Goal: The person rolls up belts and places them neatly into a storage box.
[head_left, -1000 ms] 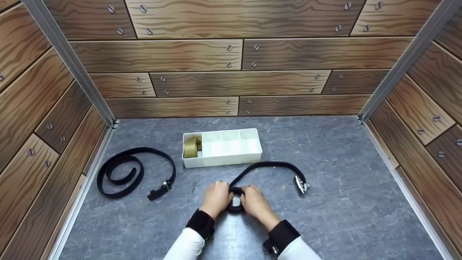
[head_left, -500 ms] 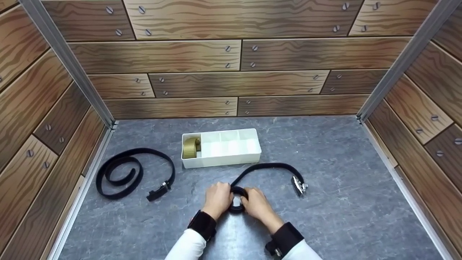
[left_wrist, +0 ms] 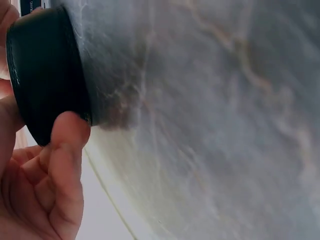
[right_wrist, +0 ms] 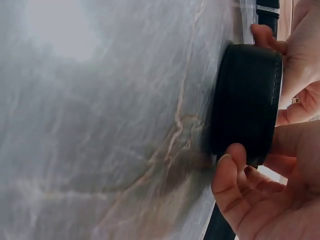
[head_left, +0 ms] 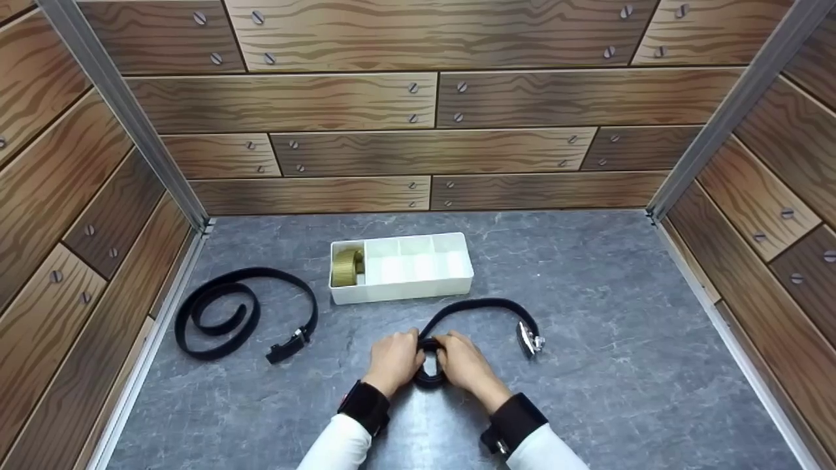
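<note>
A black belt, part rolled into a small upright coil (head_left: 429,380), stands on the floor between my hands. Its loose length arcs away to the right and ends in a silver buckle (head_left: 529,339). My left hand (head_left: 393,359) grips the coil's left side, thumb inside the ring. On the opposite side my right hand (head_left: 467,367) holds it, thumb also at the inner edge. Both wrist views show the coil close up: the smooth, stitched-edge belt (left_wrist: 47,70) by the left fingers, and the rolled belt (right_wrist: 247,100) with right fingertips at its lower edge.
Behind the hands sits a white compartment box (head_left: 418,289), with a gold ribbed coil (head_left: 345,267) in its left section. A second black belt (head_left: 209,353) lies loosely spiralled at the left. Wood-patterned walls (head_left: 418,147) enclose the grey surface on three sides.
The loose belt length has shortened, and its buckle has slid left toward the coil. My right fingers have shifted slightly around the coil; the left hand stays nearly in place.
</note>
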Tool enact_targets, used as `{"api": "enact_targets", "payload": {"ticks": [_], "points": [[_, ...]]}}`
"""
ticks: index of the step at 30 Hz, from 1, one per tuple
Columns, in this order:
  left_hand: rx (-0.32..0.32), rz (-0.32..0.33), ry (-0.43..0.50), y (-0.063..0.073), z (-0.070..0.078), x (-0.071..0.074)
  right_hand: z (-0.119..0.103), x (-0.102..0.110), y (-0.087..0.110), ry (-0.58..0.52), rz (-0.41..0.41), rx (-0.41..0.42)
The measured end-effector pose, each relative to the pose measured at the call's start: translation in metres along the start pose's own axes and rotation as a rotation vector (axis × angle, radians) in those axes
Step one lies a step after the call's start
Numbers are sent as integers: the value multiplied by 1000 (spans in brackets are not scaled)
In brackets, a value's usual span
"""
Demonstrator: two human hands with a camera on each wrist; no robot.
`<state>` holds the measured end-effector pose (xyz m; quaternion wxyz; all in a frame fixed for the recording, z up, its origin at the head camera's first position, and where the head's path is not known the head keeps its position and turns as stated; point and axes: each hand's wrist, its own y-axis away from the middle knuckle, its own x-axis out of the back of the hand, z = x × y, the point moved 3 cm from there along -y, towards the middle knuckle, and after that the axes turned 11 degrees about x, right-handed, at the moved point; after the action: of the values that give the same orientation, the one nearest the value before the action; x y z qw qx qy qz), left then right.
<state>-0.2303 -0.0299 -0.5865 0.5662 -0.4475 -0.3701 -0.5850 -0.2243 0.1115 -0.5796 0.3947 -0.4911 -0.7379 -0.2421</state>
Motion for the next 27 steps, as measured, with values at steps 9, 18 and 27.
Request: {"api": "enact_targets", "payload": {"ticks": [9, 18, 27], "points": [[32, 5, 33, -2, -2, 2, -3, 0, 4, 13, 43, -43], [6, 34, 15, -2, -3, 4, -2, -2, -2, 47, 12, 80], [56, 103, 6, -2, -8, 5, 15, 6, 15, 13, 154, -101]]}}
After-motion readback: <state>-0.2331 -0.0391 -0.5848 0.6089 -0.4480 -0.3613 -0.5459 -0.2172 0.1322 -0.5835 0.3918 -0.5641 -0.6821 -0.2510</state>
